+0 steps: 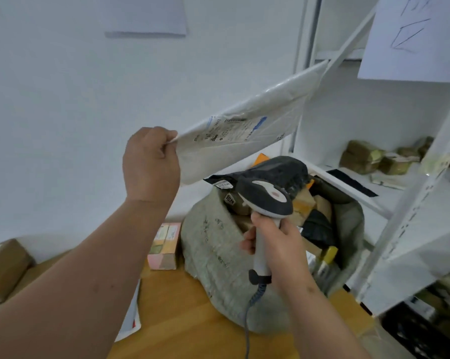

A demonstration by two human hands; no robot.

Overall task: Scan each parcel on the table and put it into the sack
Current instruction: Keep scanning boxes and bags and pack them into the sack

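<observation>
the sack (213,244), grey woven and already bulging with parcels, sits on the wooden tabletop (192,320) and serves as the landmark here. to its right stands a white shelving unit (410,229). above the sack's open mouth hangs a flat white mailer (244,136), label side facing down toward the scanner; it looks light, thin and floppy, with a slick plastic skin, so it would likely sag or slip from a loose pinch. taking it by a corner or along an edge seems best. left of the sack lie a brown box (3,268) and, just beside the sack, a small pink box (165,247), apparently waiting their turn. the left hand (151,161) has its grip clamped on the mailer's near corner. the right hand (273,244), in front of the sack's mouth, has its grip wrapped round the handle of the scanner (266,200), whose head points up at the label.
</observation>
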